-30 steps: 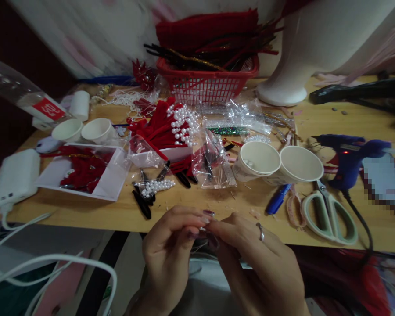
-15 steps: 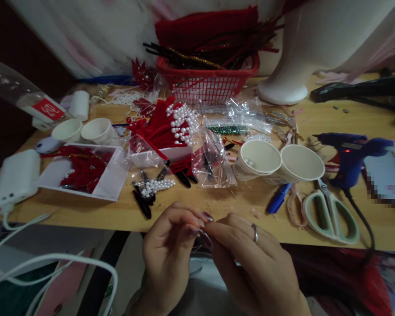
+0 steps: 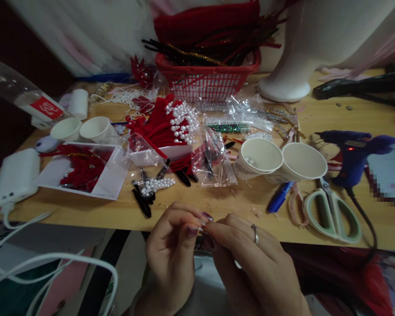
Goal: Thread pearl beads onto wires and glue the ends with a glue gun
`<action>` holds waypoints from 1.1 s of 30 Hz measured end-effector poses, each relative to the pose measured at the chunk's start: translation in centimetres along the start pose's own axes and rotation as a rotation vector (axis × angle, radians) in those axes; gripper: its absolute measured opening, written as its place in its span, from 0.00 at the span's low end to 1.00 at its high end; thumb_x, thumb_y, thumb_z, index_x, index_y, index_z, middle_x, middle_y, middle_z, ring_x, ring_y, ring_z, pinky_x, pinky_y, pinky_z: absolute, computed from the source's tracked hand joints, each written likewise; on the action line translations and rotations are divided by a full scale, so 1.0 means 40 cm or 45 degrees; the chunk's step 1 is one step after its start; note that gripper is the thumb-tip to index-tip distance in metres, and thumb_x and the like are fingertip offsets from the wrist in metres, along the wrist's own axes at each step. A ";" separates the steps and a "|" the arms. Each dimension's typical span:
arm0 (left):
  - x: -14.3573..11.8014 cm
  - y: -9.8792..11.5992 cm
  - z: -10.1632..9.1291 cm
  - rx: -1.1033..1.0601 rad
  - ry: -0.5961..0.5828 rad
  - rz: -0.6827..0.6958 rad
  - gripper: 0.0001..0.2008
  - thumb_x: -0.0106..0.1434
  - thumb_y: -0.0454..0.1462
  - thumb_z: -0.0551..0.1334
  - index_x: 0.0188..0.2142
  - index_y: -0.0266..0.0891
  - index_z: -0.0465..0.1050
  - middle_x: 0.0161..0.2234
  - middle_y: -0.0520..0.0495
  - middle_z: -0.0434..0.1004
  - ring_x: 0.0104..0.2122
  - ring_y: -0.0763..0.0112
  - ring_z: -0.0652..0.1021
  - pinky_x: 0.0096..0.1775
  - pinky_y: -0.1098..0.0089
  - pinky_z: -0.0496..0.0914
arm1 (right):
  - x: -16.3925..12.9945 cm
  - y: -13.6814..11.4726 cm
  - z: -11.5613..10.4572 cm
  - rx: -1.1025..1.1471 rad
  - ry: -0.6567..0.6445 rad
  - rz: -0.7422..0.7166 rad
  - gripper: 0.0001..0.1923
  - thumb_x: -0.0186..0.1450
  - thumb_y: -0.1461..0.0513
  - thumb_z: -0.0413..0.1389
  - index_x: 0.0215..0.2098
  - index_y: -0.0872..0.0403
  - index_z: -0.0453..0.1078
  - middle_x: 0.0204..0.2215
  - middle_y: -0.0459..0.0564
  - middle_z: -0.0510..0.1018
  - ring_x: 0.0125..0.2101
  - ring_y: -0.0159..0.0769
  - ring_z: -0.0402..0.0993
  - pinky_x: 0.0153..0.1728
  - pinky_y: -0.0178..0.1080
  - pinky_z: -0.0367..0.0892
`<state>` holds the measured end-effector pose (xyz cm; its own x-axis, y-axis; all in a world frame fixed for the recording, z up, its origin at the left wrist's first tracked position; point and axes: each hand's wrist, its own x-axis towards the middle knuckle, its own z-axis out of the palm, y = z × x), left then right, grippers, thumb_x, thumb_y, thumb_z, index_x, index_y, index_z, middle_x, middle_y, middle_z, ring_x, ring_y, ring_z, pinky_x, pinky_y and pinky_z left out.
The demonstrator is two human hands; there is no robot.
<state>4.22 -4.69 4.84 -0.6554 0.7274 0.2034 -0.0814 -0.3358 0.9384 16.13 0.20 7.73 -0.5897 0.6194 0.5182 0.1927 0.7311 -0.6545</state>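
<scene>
in front of you stretches the cluttered pale wooden table [image 3: 85, 215], with the red plastic mesh basket of pipe cleaners [image 3: 207, 79] at its far edge. nearer, two white paper cups [image 3: 279, 162] lie tipped beside the mint-handled scissors [image 3: 332, 213]. below the table's near edge your left hand [image 3: 173, 254] and right hand [image 3: 250, 263] meet, fingertips pinched together on a tiny pale piece [image 3: 200, 229], too small to identify. your right finger wears a thin silver ring [image 3: 255, 233].
</scene>
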 end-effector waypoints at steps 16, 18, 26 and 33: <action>-0.007 -0.043 -0.040 0.043 -0.178 0.189 0.03 0.70 0.38 0.69 0.42 0.47 0.83 0.37 0.52 0.86 0.38 0.70 0.84 0.43 0.72 0.79 | 0.001 0.017 0.000 0.128 0.036 0.040 0.14 0.70 0.73 0.51 0.45 0.54 0.74 0.28 0.48 0.81 0.27 0.34 0.78 0.26 0.33 0.71; -0.002 -0.042 -0.047 -0.069 -0.242 0.058 0.03 0.69 0.38 0.70 0.42 0.48 0.83 0.38 0.52 0.85 0.39 0.70 0.85 0.42 0.73 0.79 | 0.001 0.022 -0.002 0.184 0.030 0.035 0.13 0.70 0.73 0.52 0.46 0.54 0.74 0.29 0.49 0.81 0.28 0.35 0.78 0.26 0.34 0.72; 0.014 -0.034 -0.056 -0.202 -0.269 -0.088 0.02 0.67 0.39 0.72 0.36 0.47 0.84 0.36 0.52 0.82 0.38 0.72 0.82 0.43 0.76 0.78 | -0.005 0.030 -0.001 0.278 0.045 0.085 0.11 0.69 0.73 0.58 0.45 0.54 0.73 0.33 0.48 0.85 0.31 0.32 0.81 0.33 0.33 0.76; 0.021 -0.012 -0.028 -0.336 -0.194 -0.255 0.07 0.63 0.42 0.75 0.29 0.45 0.84 0.30 0.52 0.78 0.31 0.75 0.80 0.35 0.78 0.77 | -0.001 0.034 0.001 0.352 0.064 0.047 0.13 0.67 0.76 0.58 0.45 0.55 0.75 0.33 0.50 0.86 0.32 0.32 0.82 0.35 0.33 0.77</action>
<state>2.86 -4.58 4.24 -0.4888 0.8686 0.0811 -0.4009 -0.3062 0.8634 16.37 1.15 6.78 -0.5452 0.6628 0.5133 -0.0121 0.6060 -0.7954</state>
